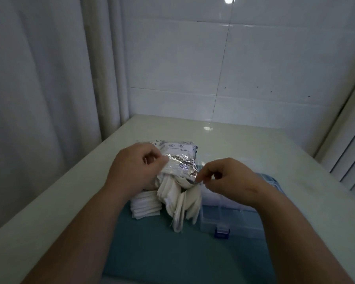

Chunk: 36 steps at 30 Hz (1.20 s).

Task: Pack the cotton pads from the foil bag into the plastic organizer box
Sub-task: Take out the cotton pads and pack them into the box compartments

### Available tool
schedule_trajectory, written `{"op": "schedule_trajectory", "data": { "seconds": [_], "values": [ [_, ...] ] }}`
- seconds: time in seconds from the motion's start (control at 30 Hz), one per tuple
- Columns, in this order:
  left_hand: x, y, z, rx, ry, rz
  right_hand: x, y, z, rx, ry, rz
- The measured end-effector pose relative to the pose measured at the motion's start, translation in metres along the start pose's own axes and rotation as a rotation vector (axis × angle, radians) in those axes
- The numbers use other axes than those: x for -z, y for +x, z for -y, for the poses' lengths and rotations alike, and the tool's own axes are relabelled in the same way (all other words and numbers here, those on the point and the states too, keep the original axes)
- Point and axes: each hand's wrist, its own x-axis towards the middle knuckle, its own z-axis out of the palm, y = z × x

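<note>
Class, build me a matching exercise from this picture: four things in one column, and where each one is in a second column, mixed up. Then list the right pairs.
1. foil bag
2. stacked cotton pads
3. organizer box
4. teal mat

A. flat on the table under everything
B. held up in both hands
C. on the mat, left of the spilling pads
D. under the right hand

Pairs: 1-B, 2-C, 3-D, 4-A

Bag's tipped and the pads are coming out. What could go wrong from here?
1. The cotton pads spill from the foil bag onto the teal mat beside the organizer box, so they may scatter instead of landing in it.
2. The right hand pinches only the bag's edge; it may slip or tear.
3. The falling pads could topple the neat stack.
</note>
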Motion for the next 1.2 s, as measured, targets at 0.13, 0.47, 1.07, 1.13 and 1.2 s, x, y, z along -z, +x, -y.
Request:
{"op": "schedule_trajectory", "data": {
  "seconds": [0.13, 0.47, 1.07, 1.13, 1.2],
  "values": [
    [-0.004, -0.011, -0.015, -0.244, 0.143, 0.241, 0.0, -0.002, 0.0, 0.024, -0.109, 0.153],
    [-0.013, -0.023, -0.03, -0.282, 0.585, 0.447, -0.012, 0.0, 0.006, 0.019, -0.192, 0.179],
    [-0.005, -0.006, -0.001, -0.14, 0.218, 0.366, -0.007, 0.003, -0.003, 0.091, 0.018, -0.104],
    [-0.006, -0.005, 0.001, -0.11, 0.136, 0.353, -0.006, 0.004, -0.006, 0.076, 0.049, -0.153],
    [-0.007, -0.006, -0.001, -0.108, 0.111, 0.342, -0.005, 0.004, -0.008, 0.076, 0.055, -0.178]
  ]
}}
